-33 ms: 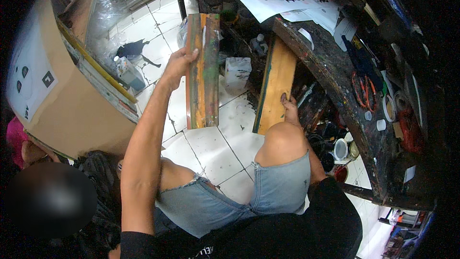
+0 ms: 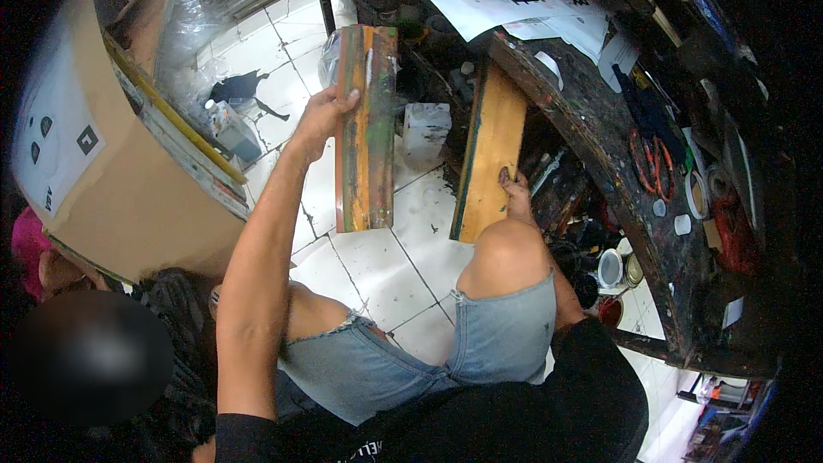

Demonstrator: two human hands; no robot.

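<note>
Two boards up, one per hand, held apart over the tiled floor (image 2: 411, 270). Left hand (image 2: 322, 120) grips the stained board (image 2: 369, 133) by its left long edge, thumb on the front face, fingers mostly hidden. Right hand (image 2: 517, 195) is closed on the yellow board (image 2: 489, 150) at its right edge near the near end, thumb on the face, other fingers largely out of sight.

Done so far: both boards in hand and off to the front of the seated person, stained one on the left, yellow one on the right. Faces differ a lot: the stained board has orange, green and dark smears plus a pale streak toward the far end; the yellow board's face is mostly even, with a dark green strip along its left edge. If the work is on the faces, the stained one looks the less finished, but that's a judgement; can't tell whether either counts as complete.

Left: neither board is set down, and they don't touch each other. Yellow board's far end reaches the edge of the dark bench (image 2: 600, 150); contact unclear. Its near end is just beside the right knee (image 2: 506, 253). White container (image 2: 426, 130) sits between the boards, farther back, with neither hand on it.
</note>
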